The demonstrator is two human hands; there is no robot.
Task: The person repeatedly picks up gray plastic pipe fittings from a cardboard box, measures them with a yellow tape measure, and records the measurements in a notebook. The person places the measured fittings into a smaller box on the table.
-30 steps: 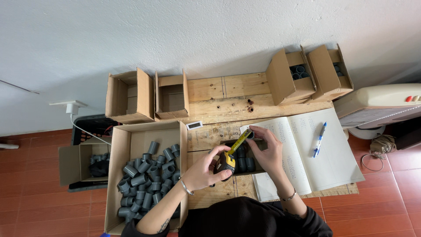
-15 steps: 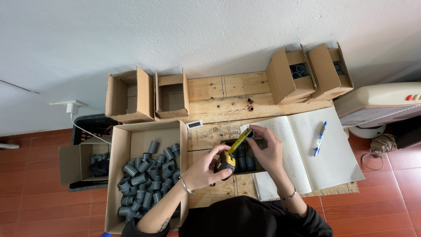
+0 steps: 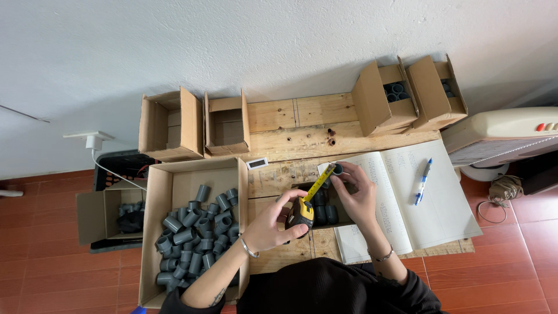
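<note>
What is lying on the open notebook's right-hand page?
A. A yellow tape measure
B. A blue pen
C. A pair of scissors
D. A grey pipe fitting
B. A blue pen rests slantwise on the right page of the open notebook, while the yellow tape measure sits in the person's left hand.

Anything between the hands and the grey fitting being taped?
Nothing visible. The right hand already pinches the grey pipe fitting at its fingertips, and the left hand grips the yellow tape measure. Its blade runs straight up to the fitting, passing over other fittings on the wooden bench.
</note>
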